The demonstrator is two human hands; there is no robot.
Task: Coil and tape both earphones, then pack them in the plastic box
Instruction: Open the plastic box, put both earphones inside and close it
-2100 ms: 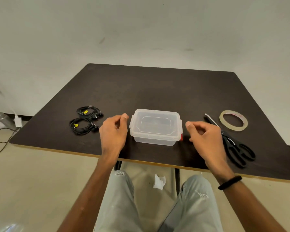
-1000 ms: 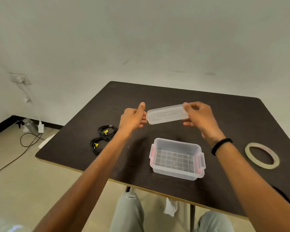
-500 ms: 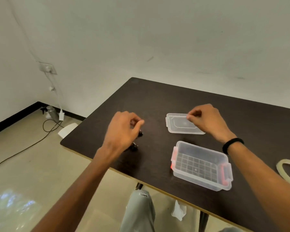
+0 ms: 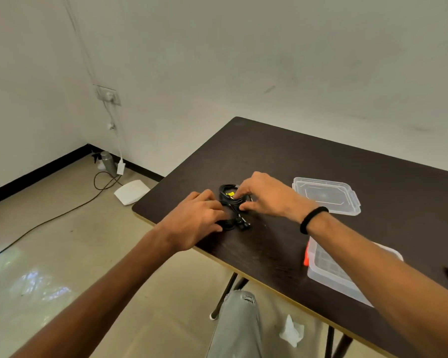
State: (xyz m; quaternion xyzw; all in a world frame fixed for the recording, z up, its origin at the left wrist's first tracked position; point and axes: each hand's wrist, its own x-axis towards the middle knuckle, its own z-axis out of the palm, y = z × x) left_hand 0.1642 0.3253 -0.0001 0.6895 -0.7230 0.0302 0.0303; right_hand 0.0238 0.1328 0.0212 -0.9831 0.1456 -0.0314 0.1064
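left hand (image 4: 195, 220) is flat, fingers closed down over the near earphone bundle (image 4: 234, 223) at the table's (image 4: 282, 161) near-left corner; right hand (image 4: 263, 195) pinches the far bundle (image 4: 226, 191) by its yellow tag. both bundles sit right under the hands, touching, stacked front to back. plastic box (image 4: 329, 276) lies open to the right, under the right forearm, lid (image 4: 326, 195) behind it, so packing means carrying rightward.

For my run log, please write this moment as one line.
stage: reaching earphones | left hand: on near coil | right hand: on far coil | plastic box: open | lid: on table
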